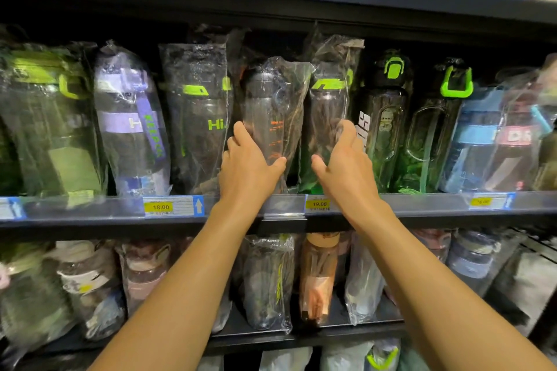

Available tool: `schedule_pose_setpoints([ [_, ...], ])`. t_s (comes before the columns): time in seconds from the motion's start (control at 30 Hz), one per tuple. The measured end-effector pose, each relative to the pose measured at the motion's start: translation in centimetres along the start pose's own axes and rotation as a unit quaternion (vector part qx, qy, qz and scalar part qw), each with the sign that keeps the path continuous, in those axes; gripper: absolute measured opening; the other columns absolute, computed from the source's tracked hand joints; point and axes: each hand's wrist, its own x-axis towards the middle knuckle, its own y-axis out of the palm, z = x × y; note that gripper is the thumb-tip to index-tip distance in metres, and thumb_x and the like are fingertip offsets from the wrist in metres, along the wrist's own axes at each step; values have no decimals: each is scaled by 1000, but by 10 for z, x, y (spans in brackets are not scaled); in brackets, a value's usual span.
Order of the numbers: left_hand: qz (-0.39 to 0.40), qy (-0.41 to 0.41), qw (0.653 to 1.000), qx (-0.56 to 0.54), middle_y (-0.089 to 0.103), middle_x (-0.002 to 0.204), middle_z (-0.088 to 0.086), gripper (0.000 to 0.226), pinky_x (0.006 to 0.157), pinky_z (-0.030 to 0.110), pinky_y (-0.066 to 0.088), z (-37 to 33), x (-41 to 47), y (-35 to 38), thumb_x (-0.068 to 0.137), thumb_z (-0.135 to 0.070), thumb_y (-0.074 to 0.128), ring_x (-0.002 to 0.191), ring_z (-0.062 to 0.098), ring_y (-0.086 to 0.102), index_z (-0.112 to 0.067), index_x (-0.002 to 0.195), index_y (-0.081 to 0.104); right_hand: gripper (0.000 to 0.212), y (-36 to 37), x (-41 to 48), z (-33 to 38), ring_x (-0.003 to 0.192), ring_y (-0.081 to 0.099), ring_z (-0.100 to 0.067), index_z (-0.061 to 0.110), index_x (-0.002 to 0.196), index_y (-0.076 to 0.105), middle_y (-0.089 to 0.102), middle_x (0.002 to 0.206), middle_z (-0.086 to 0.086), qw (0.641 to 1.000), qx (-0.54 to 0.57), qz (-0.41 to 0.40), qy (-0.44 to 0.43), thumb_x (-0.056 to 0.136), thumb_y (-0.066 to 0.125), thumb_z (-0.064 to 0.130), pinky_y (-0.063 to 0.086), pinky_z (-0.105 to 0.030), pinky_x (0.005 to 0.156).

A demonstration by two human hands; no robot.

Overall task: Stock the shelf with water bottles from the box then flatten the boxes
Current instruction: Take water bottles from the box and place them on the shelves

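A dark bottle with orange scale marks [272, 117], wrapped in clear plastic, stands upright on the middle shelf [283, 205]. My left hand [248, 166] grips its lower left side, thumb across the front. My right hand [346, 159] rests on the neighbouring wrapped bottle with a green lid [327, 105], fingers round its right side. To the left stands a wrapped bottle marked "Hi" [197, 117]. No box is in view.
The middle shelf is packed with wrapped bottles: purple [132, 120] at left, black with green caps [382, 117] and blue [482, 135] at right. Price tags [319, 204] line the shelf edge. More bottles fill the lower shelf [268, 280].
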Motion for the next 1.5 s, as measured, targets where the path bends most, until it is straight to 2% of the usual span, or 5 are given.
schedule_pose_setpoints([
  [0.63, 43, 39, 998, 12, 16, 168, 16, 115, 110, 50, 39, -3, -23, -15, 91, -48, 73, 145, 42, 35, -11, 163, -8, 77, -3, -14, 7, 129, 47, -39, 13, 155, 24, 46, 145, -14, 996, -71, 1, 58, 97, 63, 46, 47, -44, 88],
  [0.9, -77, 148, 985, 43, 33, 154, 8, 80, 92, 46, 46, -48, -58, -30, 92, -45, 68, 135, 31, 37, -12, 153, 30, 62, -38, -18, -16, 121, 49, -37, 12, 139, 53, 55, 132, -14, 981, -194, 0, 4, 100, 49, 59, 46, -47, 95],
  [1.03, -32, 169, 985, -25, 45, 147, 1, 68, 92, 36, 38, -86, -64, -3, 92, -48, 66, 133, 25, 43, -18, 147, 41, 57, -69, -17, -56, 119, 52, -38, 13, 131, 60, 60, 127, -13, 984, -177, -18, 6, 98, 52, 58, 48, -49, 94],
  [1.2, 26, 126, 988, -86, 41, 153, 0, 81, 103, 41, 40, -138, -66, 57, 90, -52, 69, 138, 24, 41, -19, 153, 30, 79, -99, -4, -123, 129, 45, -38, 10, 151, 36, 48, 141, -14, 990, -100, -83, 61, 94, 63, 57, 47, -49, 94],
  [1.5, -76, 67, 993, 54, 17, 164, 12, 115, 100, 54, 49, -172, -63, 143, 85, -49, 79, 143, 37, 32, -8, 162, 5, 117, -93, 24, -194, 138, 39, -43, 5, 162, -1, 31, 155, -20, 996, -54, 6, 75, 88, 66, 66, 46, -51, 99],
])
